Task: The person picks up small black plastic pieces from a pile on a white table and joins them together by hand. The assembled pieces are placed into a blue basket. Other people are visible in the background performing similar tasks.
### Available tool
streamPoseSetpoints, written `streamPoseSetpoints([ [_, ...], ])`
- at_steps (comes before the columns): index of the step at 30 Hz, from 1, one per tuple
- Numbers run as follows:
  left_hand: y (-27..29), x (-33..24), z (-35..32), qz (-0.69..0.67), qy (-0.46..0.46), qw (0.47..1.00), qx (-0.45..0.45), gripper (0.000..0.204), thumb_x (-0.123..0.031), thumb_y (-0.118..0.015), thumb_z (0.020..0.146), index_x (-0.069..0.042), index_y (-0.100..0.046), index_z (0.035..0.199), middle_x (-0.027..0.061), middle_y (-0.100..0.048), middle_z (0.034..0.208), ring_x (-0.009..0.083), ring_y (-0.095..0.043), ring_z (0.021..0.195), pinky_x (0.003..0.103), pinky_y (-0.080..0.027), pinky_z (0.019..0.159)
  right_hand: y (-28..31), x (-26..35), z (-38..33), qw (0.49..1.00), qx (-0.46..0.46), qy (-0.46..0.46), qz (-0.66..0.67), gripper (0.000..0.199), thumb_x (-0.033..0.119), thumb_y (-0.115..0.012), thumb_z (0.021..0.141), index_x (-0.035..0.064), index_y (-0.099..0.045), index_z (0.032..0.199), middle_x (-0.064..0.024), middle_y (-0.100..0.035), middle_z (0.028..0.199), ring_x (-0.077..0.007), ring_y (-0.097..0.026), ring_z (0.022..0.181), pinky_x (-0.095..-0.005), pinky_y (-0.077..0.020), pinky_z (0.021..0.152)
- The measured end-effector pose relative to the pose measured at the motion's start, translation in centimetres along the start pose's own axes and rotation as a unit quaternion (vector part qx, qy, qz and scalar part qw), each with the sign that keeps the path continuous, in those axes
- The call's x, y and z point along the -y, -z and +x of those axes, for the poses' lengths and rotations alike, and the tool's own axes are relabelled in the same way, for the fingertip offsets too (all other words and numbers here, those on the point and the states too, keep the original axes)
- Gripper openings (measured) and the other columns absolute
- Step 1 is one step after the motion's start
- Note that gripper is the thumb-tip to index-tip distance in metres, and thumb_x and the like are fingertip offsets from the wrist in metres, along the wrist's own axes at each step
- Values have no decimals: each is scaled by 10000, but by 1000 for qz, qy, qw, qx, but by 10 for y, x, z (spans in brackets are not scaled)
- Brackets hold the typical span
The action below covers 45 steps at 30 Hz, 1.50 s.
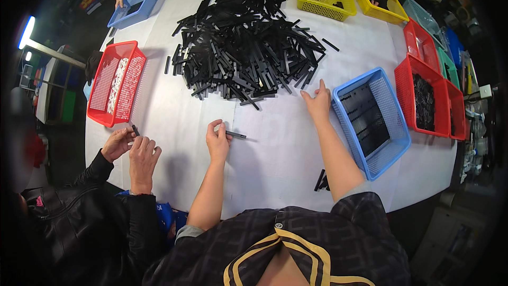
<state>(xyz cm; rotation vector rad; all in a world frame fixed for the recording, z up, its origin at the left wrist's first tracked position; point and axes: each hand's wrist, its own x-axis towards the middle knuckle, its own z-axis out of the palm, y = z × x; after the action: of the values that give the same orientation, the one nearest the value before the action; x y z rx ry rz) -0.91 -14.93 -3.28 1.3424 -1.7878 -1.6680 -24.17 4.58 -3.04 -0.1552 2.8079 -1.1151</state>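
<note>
My left hand [217,142] is closed on one end of a slim black strip [236,134], whose free end points right above the white table. Off to the right, my right hand [318,101] has its thumb and forefinger spread, with nothing seen between them. It is at the lower right edge of a large heap of black strips [248,47]. Beside my right forearm stands a blue basket [394,114] with black strips laid flat in rows. A few more black strips [321,180] lie on the table close to that forearm.
At my left, a co-worker's hands [142,161] hold a small black piece. A red basket [135,82] with white pieces stands beyond. Another person holds a blue tray [151,1] across the table. Yellow baskets [323,8] and red baskets [405,103] line the far right.
</note>
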Motion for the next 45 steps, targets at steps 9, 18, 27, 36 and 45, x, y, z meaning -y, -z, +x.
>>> streamPoseSetpoints([
  [9, 4, -2, 3, -50, 35, 996, 60, 308, -188, -517, 904, -22, -418, 1144, 57, -528, 587, 94, -440, 378, 230, -330, 340, 2, 7, 70, 986, 90, -34, -134, 962, 338, -855, 513, 124, -382, 1322, -194, -510, 1123, -343, -531, 1029, -386, -447, 860],
  [18, 2, 0, -5, -83, -1, 996, 46, 316, -164, -529, 892, -17, -430, 1153, 34, -518, 587, 79, -432, 416, 213, -306, 360, -2, -9, 18, 997, -52, -5, 48, 463, 186, -794, 633, 63, -512, 979, -112, -564, 899, -251, -574, 800, -350, -464, 713],
  [27, -32, -46, -81, -90, -59, 974, 199, 258, -147, -548, 889, -34, -486, 1112, 8, -516, 628, 52, -439, 491, 194, -347, 435, 49, 31, -103, 855, 248, -170, 423, 199, 145, -629, 836, -3, -498, 854, -117, -616, 684, -142, -581, 533, -225, -440, 466],
  [36, -15, -73, -122, -131, 16, 942, 308, 183, -172, -518, 914, -13, -586, 854, -15, -496, 562, 27, -395, 465, 181, -304, 414, 93, 61, -175, 795, 298, -215, 483, 176, 153, -601, 859, 6, -504, 857, -120, -621, 683, -147, -592, 539, -227, -447, 469],
  [45, 5, -76, -141, -153, 14, 938, 310, 196, -161, -488, 925, 1, -588, 878, 5, -504, 557, 36, -387, 427, 179, -290, 386, 92, 62, -199, 829, 319, -139, 437, 156, 147, -561, 886, 8, -503, 845, -143, -629, 711, -168, -622, 577, -240, -485, 500],
])
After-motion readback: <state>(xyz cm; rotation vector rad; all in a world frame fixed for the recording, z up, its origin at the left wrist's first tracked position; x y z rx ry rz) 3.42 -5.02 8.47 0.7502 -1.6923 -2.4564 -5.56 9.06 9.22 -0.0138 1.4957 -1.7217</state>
